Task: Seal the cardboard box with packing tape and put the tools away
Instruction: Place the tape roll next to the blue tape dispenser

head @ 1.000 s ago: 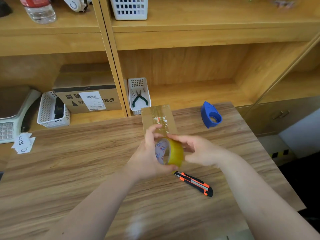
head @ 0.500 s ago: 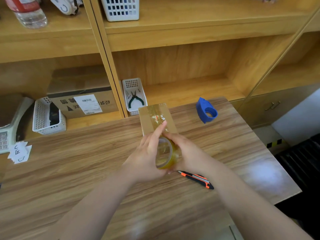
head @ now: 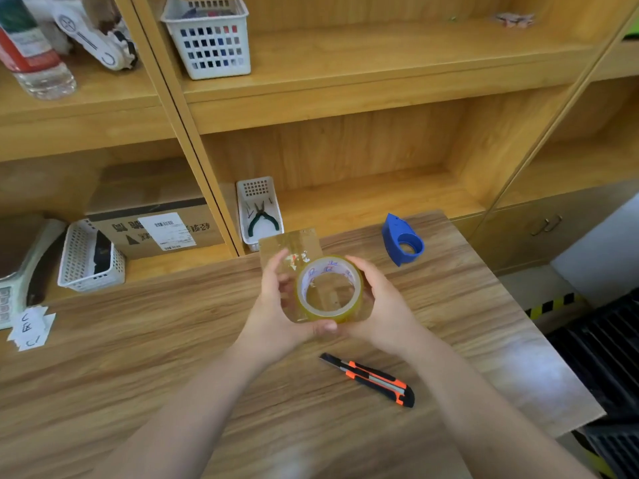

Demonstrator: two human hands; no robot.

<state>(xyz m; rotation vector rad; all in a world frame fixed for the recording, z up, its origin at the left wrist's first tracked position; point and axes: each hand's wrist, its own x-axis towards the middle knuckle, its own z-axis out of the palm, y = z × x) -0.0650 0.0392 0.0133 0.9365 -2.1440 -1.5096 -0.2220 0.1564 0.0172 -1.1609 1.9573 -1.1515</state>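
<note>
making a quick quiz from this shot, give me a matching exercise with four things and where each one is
Things:
1. tape roll
2. utility knife
3. blue dispenser
4. pliers

Places:
A. in a white basket on the shelf
B. held between both hands
C. flat on the table, near the person
D. far right part of the table

Pairs: 1-B, 2-C, 3-D, 4-A

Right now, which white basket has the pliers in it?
The small white basket on the lower shelf just behind the cardboard box holds the pliers; the other two don't.
</note>
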